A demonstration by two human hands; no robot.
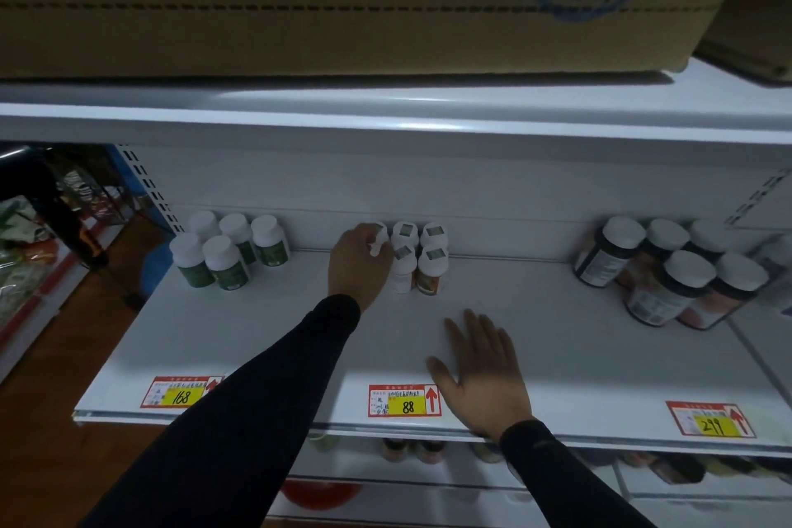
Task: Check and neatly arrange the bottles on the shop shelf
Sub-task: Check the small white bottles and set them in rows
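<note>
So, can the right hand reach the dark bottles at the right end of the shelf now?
Probably yes. The right hand lies flat and holds nothing, and the bare shelf between it and the dark bottles shows nothing in the way.

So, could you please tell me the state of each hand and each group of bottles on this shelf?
left hand: grips a white-capped bottle in the middle group.
right hand: open, flat on the shelf.
middle bottles: upright, clustered at the back.
green-label bottles: upright, two rows, left.
dark bottles: upright, clustered right.
cardboard box: closed, on the upper shelf.
</note>
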